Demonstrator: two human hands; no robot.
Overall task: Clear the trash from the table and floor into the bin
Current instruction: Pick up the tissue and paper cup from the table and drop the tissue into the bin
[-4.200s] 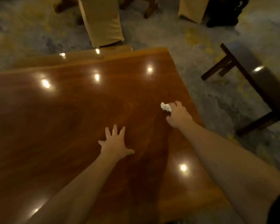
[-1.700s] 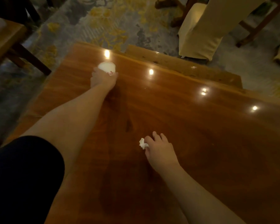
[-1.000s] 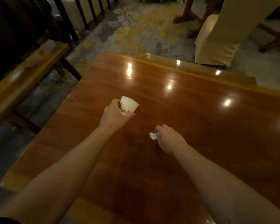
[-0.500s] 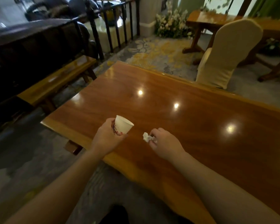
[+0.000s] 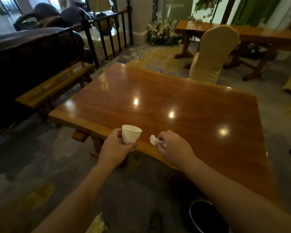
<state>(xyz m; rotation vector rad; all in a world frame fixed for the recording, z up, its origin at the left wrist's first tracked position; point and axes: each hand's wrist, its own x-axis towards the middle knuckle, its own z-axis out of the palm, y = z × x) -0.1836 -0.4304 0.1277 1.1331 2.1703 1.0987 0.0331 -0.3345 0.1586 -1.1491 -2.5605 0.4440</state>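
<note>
My left hand [image 5: 113, 147] grips a white paper cup [image 5: 130, 135] with a red print, held upright over the near edge of the polished wooden table [image 5: 166, 98]. My right hand [image 5: 172, 148] pinches a crumpled white tissue [image 5: 154, 140] just right of the cup, above the same edge. A round black bin [image 5: 202, 216] stands on the floor at the bottom, under my right forearm, partly hidden by it. A yellowish scrap [image 5: 98, 223] lies on the carpet near the bottom edge.
A wooden bench [image 5: 55, 84] and a dark railing [image 5: 104, 36] run along the left. A cream-covered chair [image 5: 213, 54] stands at the table's far side, with another wooden table [image 5: 242, 34] and flowers [image 5: 163, 32] behind. Patterned carpet covers the floor.
Both hands have drawn back from the tabletop to its near edge, carrying the cup and tissue. The view has lifted and pulled back, and the bin has come into sight below.
</note>
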